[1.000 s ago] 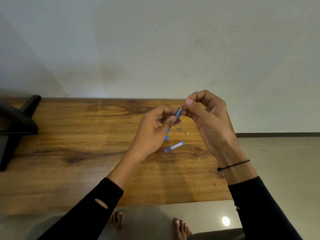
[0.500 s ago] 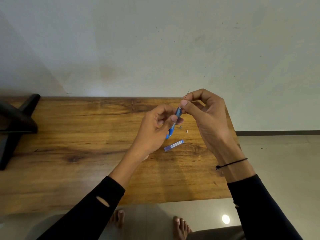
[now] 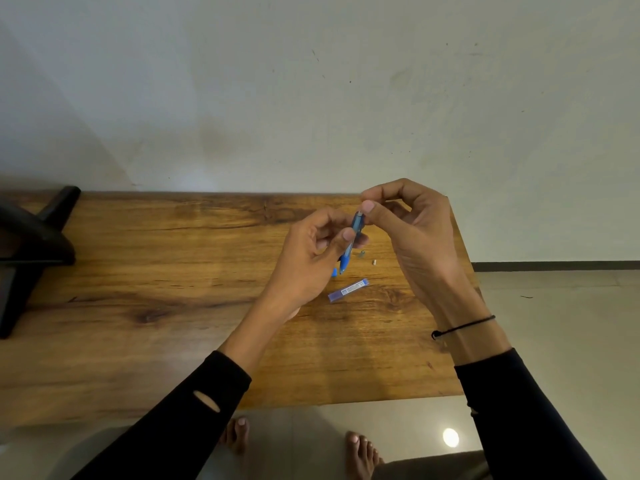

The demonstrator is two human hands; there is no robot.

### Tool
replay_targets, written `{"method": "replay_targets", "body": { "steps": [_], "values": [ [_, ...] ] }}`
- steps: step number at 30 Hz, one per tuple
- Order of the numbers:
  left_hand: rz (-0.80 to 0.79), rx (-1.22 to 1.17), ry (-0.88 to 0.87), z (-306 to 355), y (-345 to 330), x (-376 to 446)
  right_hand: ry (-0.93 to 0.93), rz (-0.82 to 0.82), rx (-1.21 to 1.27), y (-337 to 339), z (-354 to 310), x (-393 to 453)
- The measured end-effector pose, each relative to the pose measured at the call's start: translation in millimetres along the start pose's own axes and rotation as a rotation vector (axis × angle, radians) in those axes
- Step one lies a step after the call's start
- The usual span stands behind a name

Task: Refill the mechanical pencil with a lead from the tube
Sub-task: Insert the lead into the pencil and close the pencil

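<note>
My left hand [image 3: 311, 258] grips a blue mechanical pencil [image 3: 352, 237], held nearly upright above the wooden table [image 3: 173, 289], open top end up. My right hand [image 3: 412, 230] pinches thumb and forefinger together right at the pencil's top end. No lead shows above the fingers; whether they still hold one I cannot see. The clear blue lead tube [image 3: 348, 290] lies flat on the table just below my hands. Two small parts, a grey cap [image 3: 362, 253] and a white eraser [image 3: 374, 261], lie on the table beside the pencil's tip.
A black stand [image 3: 31, 244] sits at the table's left end. The table's right edge runs just past my right wrist, with tiled floor [image 3: 554, 323] beyond. A plain wall stands behind the table. Bare feet [image 3: 360, 452] show below the near edge.
The thin lead that stuck up from my right fingers has gone down toward the pencil's top and no longer shows. My right fingers have dropped onto the pencil's end.
</note>
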State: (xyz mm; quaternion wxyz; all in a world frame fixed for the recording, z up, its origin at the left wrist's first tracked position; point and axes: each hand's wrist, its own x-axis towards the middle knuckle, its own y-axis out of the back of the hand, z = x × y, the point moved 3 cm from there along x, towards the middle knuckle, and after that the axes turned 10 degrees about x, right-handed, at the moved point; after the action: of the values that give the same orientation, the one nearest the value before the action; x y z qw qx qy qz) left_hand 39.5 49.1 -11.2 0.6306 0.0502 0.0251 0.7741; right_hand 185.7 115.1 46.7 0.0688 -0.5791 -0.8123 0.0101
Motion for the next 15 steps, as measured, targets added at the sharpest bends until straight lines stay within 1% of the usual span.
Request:
{"method": "replay_targets", "body": {
  "steps": [7,9,10,12,14,15],
  "values": [
    [0.012,-0.010,0.013,-0.4,0.4,0.3,0.005,-0.002,0.047,3.8,1.7,1.6],
    [0.018,-0.007,0.020,-1.4,1.2,0.6,0.019,0.025,0.000,12.5,3.1,5.8],
    [0.017,-0.007,0.024,-1.8,1.5,0.7,0.036,0.045,-0.106,20.5,4.7,8.7],
    [0.016,-0.001,0.031,-2.2,2.3,0.7,0.077,0.044,-0.472,40.4,11.3,13.9],
    [0.019,0.014,0.028,-2.1,3.0,1.1,0.044,-0.039,-0.825,55.0,24.4,14.7],
    [0.021,0.019,0.022,-1.7,3.4,1.5,-0.009,-0.096,-0.935,58.5,33.2,13.5]
  ]
}}
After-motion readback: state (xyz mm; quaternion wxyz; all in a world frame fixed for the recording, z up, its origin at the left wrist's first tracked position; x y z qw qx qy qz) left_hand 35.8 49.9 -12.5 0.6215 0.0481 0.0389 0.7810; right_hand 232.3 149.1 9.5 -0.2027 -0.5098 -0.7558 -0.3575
